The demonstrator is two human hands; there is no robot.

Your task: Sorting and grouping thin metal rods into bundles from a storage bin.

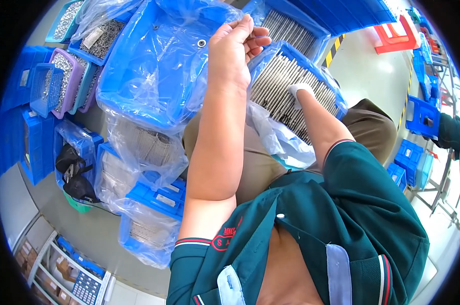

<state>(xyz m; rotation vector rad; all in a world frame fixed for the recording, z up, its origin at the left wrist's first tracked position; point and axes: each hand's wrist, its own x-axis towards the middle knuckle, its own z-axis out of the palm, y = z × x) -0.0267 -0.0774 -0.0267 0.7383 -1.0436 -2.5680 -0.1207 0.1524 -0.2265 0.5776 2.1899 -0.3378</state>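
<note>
Blue bin (138,86) at 11 o'clock, silver rods (286,81) at 1, white-gloved right hand (297,90) on them; purple basket (69,84) at 9; red stool (395,38) at 2; green shirt (362,213) at 5.

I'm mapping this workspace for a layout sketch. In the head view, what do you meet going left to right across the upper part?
Purple plastic basket of small metal parts → large blue plastic-lined bin → left hand → blue tray of long metal rods → right hand in a white glove, on the rods → red plastic stool.
</note>
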